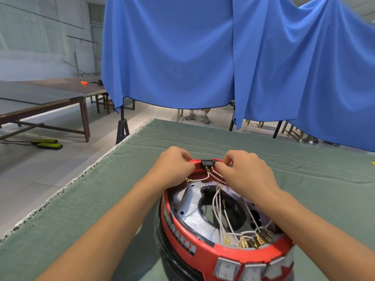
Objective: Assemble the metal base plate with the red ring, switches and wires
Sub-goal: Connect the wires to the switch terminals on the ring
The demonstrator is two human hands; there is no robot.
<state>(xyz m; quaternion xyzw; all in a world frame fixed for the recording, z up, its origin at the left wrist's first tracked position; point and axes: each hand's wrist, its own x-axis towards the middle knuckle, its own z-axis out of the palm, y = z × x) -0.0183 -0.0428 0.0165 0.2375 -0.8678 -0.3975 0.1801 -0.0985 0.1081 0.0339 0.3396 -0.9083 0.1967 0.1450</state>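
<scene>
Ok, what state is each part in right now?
Red plastic ring: seated around grey metal base plate.
Black switch: at ring's far rim, pinched between both hands.
Left hand: gripping.
Right hand: gripping.
White wires: loose, some plugged into near switches.

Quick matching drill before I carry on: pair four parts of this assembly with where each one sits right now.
Things:
1. black switch
2. grey rocker switches
3. brass terminals
4. metal base plate

Places:
A. outer face of the red ring, near side
B. inside the ring, near side
C. far rim, between left hand and right hand
D. lying flat within the ring

Pairs: 1-C, 2-A, 3-B, 4-D
</scene>
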